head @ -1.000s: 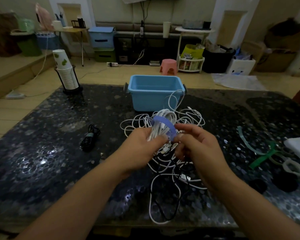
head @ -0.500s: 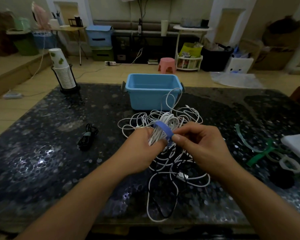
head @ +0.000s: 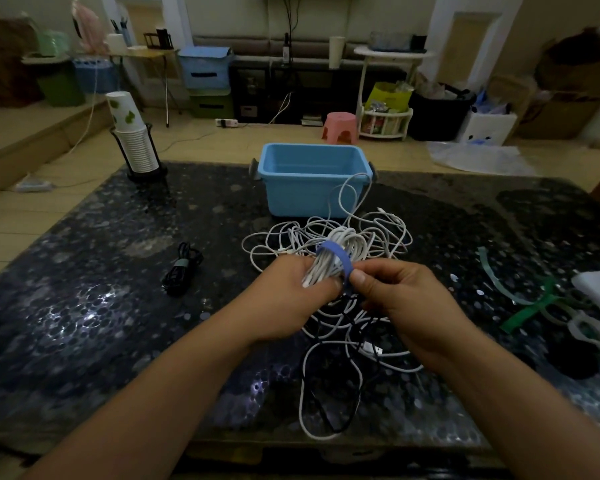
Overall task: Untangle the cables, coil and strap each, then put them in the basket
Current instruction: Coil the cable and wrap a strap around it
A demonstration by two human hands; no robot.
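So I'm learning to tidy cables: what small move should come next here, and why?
Probably pull the blue strap snug and press its end closed. The left hand holds the white coil, the right hand pinches the strap's end, and the loop looks slack. The basket shows no cable inside.

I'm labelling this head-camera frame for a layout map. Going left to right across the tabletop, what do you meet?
Paper cup stack → strapped black cable → left hand → blue strap → right hand → green straps → white rings.
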